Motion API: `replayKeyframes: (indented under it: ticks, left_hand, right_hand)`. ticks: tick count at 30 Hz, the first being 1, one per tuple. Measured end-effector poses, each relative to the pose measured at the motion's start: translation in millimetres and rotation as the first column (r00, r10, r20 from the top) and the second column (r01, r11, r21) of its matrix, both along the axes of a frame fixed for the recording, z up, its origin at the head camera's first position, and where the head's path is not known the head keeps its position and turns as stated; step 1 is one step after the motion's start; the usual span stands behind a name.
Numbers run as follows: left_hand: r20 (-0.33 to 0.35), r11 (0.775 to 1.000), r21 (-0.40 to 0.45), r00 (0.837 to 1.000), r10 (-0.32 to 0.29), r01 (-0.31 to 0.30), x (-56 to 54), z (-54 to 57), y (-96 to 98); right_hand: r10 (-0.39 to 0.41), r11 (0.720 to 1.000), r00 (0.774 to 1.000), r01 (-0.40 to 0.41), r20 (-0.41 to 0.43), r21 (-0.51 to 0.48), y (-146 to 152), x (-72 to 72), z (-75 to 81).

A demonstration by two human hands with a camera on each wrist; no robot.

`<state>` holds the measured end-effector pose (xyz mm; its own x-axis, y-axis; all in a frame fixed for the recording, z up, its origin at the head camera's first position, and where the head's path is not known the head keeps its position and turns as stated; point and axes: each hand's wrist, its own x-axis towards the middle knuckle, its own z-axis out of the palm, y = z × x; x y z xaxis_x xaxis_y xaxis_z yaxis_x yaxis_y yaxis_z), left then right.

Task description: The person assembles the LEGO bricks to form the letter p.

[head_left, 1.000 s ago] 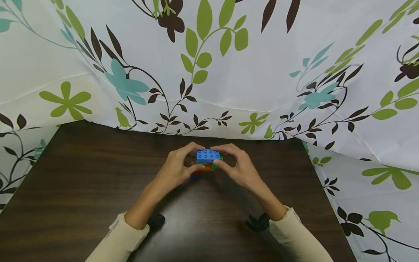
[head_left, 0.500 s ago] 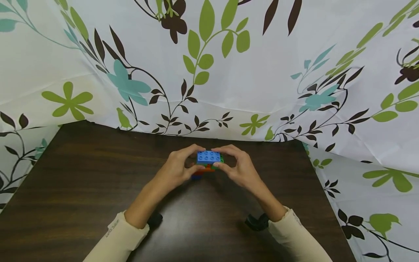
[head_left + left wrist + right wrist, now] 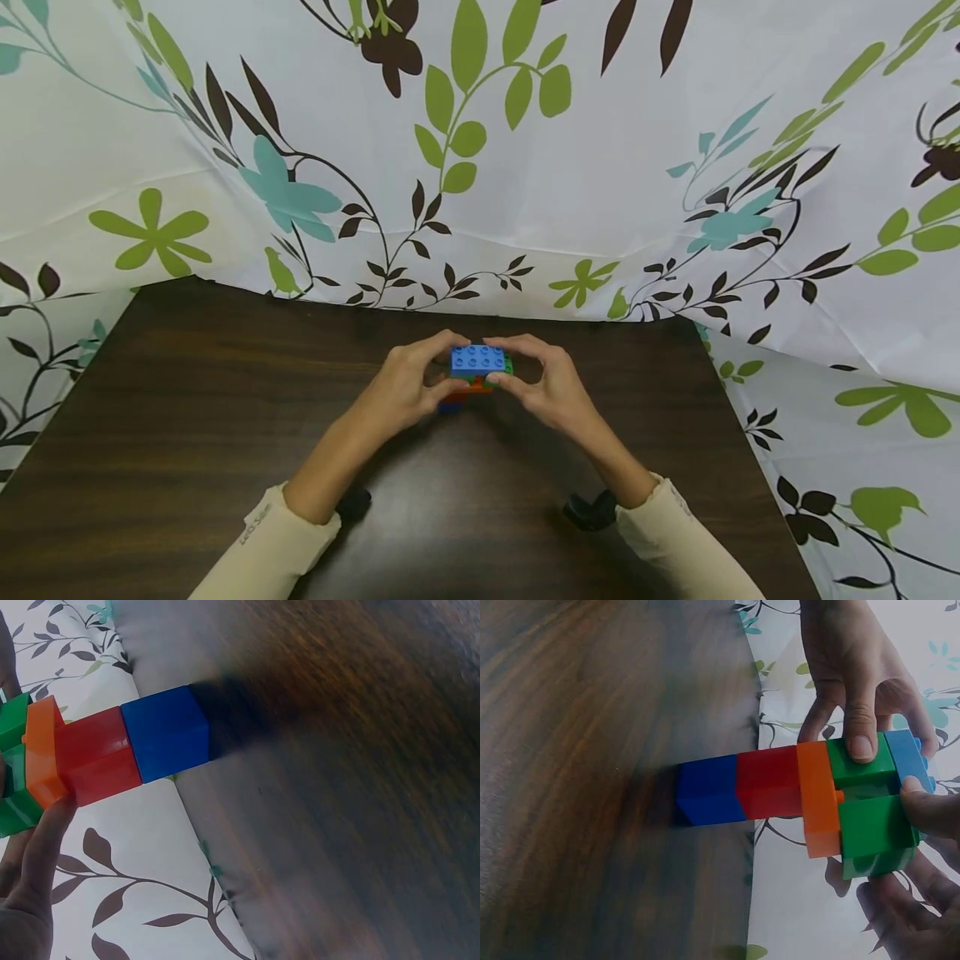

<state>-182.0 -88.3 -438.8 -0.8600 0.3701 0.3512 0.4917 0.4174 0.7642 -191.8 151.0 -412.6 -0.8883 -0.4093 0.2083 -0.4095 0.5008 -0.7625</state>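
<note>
A tower of toy building bricks stands on the table between both hands. Upward from its dark blue brick [image 3: 709, 791] come a red brick [image 3: 769, 784], a flat orange brick [image 3: 819, 799], then a green brick [image 3: 860, 763] and another green brick [image 3: 874, 829] side by side. A light blue brick [image 3: 477, 360] lies across the top, studs up. My left hand [image 3: 401, 385] grips the tower's upper left, its thumb on one green brick. From the right, my right hand [image 3: 553, 387] pinches the top, thumb at the seam between light blue and green. Fingers hide some brick sides.
The dark wooden table [image 3: 225, 400] extends around the tower. Behind it hangs a white cloth [image 3: 585, 183] with leaf and flower prints. A black device [image 3: 590, 510] sits at the right wrist, another black device [image 3: 354, 505] at the left.
The right thumb has slid slightly down off the light blue brick's front corner, and more green shows at the right. Otherwise both hands keep their places around the tower.
</note>
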Motion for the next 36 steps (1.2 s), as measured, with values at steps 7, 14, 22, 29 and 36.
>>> replayKeyframes:
  ticks: [7,14,22,29,36]
  left_hand:
    - [-0.004,0.999,-0.024,1.0,0.025,-0.025,0.5,-0.2,0.2]
    - [0.044,0.999,-0.003,0.998,0.052,-0.052,-0.4,-2.3,-1.4]
    - [0.147,0.996,0.054,0.987,0.069,-0.078,0.1,-5.4,-1.9]
    - [0.239,0.994,0.066,0.969,0.069,-0.087,-0.9,-8.4,-3.2]
    - [0.277,0.992,0.048,0.956,0.095,-0.113,-0.2,-10.7,-3.3]
  right_hand:
    - [0.01,0.999,1.0,-0.008,0.03,-0.046,2.2,2.3,-6.1]
    - [0.032,0.995,0.997,-0.025,0.07,-0.099,6.3,3.5,-12.3]
    - [-0.019,0.981,0.988,0.048,0.154,-0.187,6.2,5.3,-21.5]
    - [-0.018,0.976,0.988,0.051,0.154,-0.213,6.5,6.5,-25.2]
    - [-0.014,0.972,0.985,0.054,0.175,-0.229,6.5,6.9,-27.9]
